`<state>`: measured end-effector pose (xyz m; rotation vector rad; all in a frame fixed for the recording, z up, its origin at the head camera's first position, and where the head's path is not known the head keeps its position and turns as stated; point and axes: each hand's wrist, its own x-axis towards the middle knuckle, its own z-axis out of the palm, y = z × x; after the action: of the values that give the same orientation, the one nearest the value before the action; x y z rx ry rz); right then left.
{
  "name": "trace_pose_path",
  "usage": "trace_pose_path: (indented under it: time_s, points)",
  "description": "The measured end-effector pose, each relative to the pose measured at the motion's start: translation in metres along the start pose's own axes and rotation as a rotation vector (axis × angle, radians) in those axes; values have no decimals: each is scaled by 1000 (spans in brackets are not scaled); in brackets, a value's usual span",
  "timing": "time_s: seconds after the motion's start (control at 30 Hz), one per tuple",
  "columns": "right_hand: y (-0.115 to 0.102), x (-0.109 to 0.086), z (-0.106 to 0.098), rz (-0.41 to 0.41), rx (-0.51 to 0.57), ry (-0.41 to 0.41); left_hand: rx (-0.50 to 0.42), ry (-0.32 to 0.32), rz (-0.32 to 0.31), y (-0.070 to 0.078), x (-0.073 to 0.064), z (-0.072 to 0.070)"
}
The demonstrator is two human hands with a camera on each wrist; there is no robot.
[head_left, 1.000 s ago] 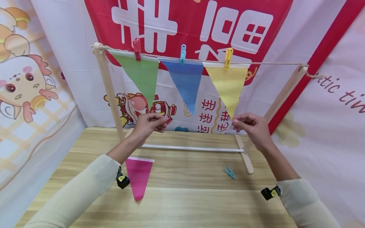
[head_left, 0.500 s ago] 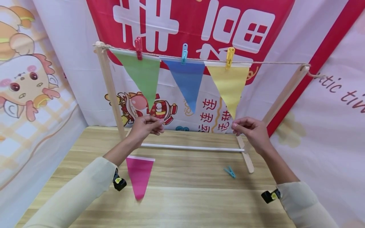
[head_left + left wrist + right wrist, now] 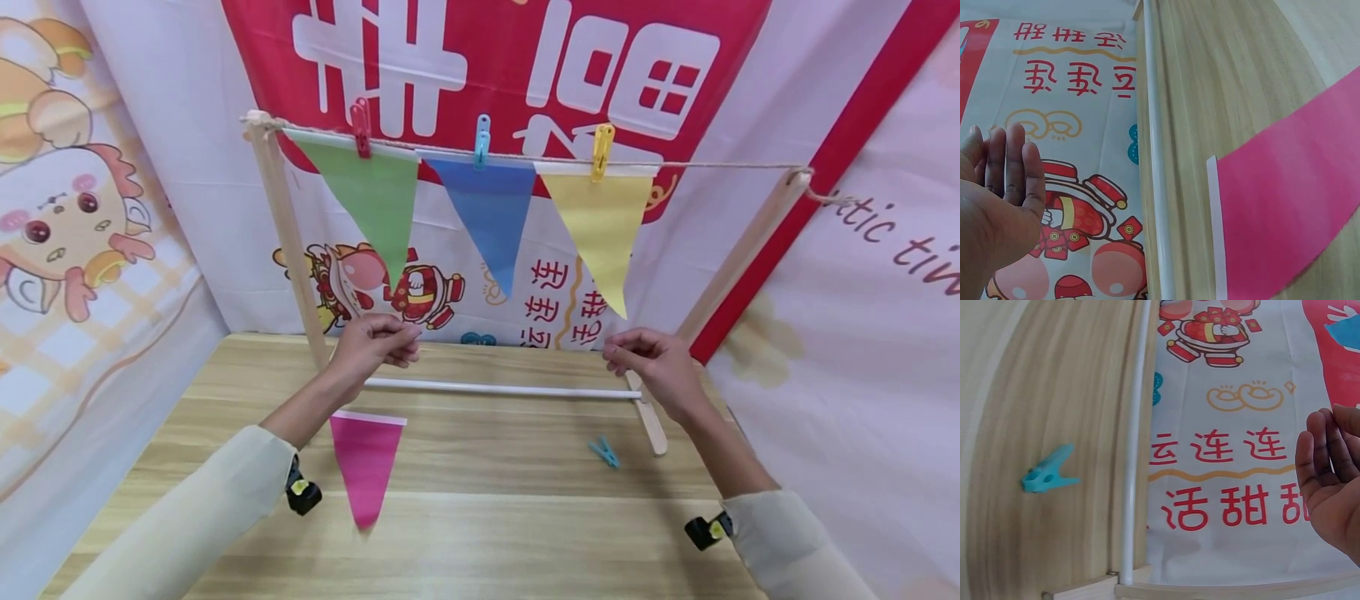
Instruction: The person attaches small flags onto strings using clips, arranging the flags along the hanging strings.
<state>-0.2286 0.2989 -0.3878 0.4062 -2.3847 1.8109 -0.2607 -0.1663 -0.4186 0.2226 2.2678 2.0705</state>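
In the head view, green (image 3: 375, 200), blue (image 3: 487, 212) and yellow (image 3: 600, 221) pennants hang from a string (image 3: 727, 165), held by red (image 3: 362, 129), light blue (image 3: 482, 143) and yellow (image 3: 602, 154) clothespins. My left hand (image 3: 369, 354) hovers below the green pennant, holding nothing, its fingers loosely bent. Just under the yellow pennant's tip is my right hand (image 3: 662, 371), also holding nothing and apart from the tip. A pink pennant (image 3: 367, 467) with a white top edge lies on the table near my left forearm. At the right lies a turquoise clothespin (image 3: 1050, 475).
Wooden posts at left (image 3: 285, 225) and right (image 3: 738, 254) carry the string. A white rod (image 3: 502, 389) runs low between them above the wood-grain table (image 3: 510, 542). Printed cloth (image 3: 555, 75) stands behind and at both sides.
Both hands have come down; the left has also moved left. My right fingers have left the yellow pennant's tip, which now hangs free and slightly bent. The pink pennant and loose clothespin have stayed put.
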Motion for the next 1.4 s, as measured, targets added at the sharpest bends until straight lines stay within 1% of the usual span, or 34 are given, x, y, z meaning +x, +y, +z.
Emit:
trace_pose_path:
  time_s: [0.13, 0.27, 0.33, 0.5, 0.6, 0.77, 1.0, 1.4]
  points:
    - [9, -4, 2, 1, 0, -12, -14, 10, -16, -4, -2, -1]
    - [19, -8, 3, -5, -4, -19, -20, 24, -70, -9, -5, -3]
    - [24, -10, 3, -6, -1, -22, -18, 27, -84, -13, -7, -5]
    - [36, -14, 4, 9, -7, -46, -1, 37, -75, -22, -11, -9]
    - [41, -16, 5, 13, -26, -59, 5, 40, -81, -27, -12, -11]
    - [49, -21, 7, 47, -90, -80, 16, 38, -123, -36, -14, -14]
    - [60, -28, 6, 73, -213, -118, 69, 29, -137, -45, -17, -19]
    - [69, -37, 5, 178, -308, -152, 165, 36, -182, -61, -20, -28]
